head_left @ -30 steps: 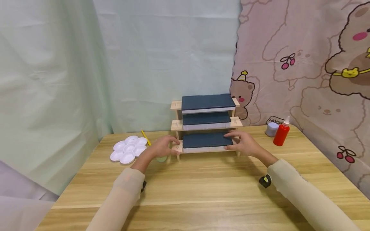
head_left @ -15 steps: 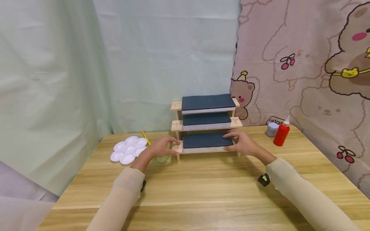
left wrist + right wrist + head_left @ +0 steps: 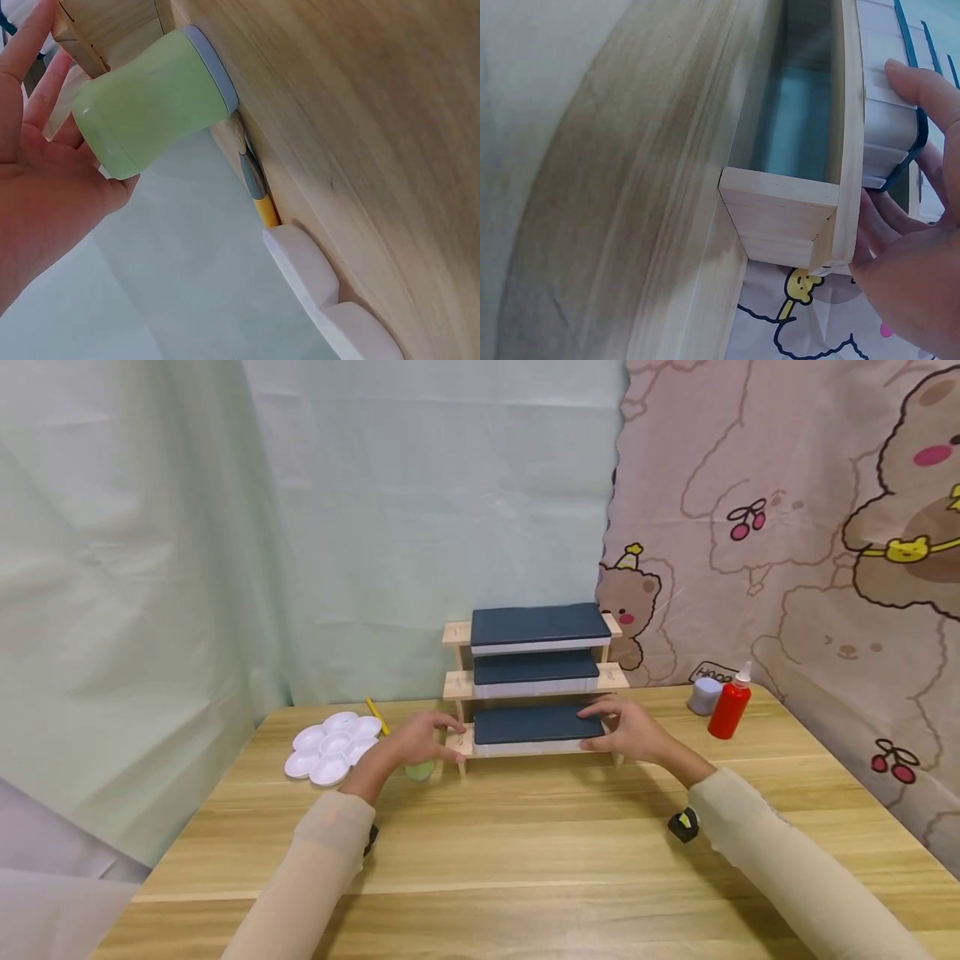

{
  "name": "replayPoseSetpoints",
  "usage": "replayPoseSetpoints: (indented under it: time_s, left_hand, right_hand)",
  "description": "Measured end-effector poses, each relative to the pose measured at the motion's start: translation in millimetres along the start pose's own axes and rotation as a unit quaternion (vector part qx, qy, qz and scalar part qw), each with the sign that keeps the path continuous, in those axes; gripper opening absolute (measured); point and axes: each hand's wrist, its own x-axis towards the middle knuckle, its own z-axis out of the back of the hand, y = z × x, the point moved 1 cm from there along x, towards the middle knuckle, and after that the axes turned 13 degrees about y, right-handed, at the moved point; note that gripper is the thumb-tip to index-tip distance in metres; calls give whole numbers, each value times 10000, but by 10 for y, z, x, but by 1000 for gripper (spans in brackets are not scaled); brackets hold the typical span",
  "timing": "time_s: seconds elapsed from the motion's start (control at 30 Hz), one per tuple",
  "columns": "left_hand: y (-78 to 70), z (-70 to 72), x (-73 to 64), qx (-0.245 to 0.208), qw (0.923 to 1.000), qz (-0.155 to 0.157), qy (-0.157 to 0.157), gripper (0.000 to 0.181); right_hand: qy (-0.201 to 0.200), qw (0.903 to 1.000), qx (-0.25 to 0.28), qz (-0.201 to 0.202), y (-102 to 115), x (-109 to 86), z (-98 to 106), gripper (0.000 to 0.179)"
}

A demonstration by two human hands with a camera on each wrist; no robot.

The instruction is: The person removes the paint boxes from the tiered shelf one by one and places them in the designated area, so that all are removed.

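Left to right, we note: left hand (image 3: 416,739) at the near end of the 3-tier wooden rack (image 3: 459,685), fingers loosely extended, grasping nothing we can make out, green cup (image 3: 154,105) just beside its palm. Bottom navy-topped white box (image 3: 536,727) sits on the lowest tier between our 2 hands, long axis running left-right. Right hand (image 3: 633,732) is nearer, pinching its right end, thumb on the front side.

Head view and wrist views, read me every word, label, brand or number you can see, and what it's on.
"HAPP", on the small sign printed on the patterned cloth; partly covered, any further letters unclear.
Marks on the ends of the wooden rack: too small to make out.
No readable text on the blue-topped boxes or the red bottle.
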Motion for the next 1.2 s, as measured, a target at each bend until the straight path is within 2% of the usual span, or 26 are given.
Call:
replayPoseSetpoints:
  time_s: [0.6,0.97,1.2]
  left_hand:
    - [-3,-1,7,67,9997,246,17,49]
    - [-8,24,13,67,10000,19,-17,48]
    - [-12,5,0,61,9999,117,-10,48]
  right_hand:
    - [-11,9999,120,118,-26,37,-54,53]
    - [-147,9998,-107,43,-38,20,-33,53]
    - [-323,9993,-54,165,-21,-9,-59,53]
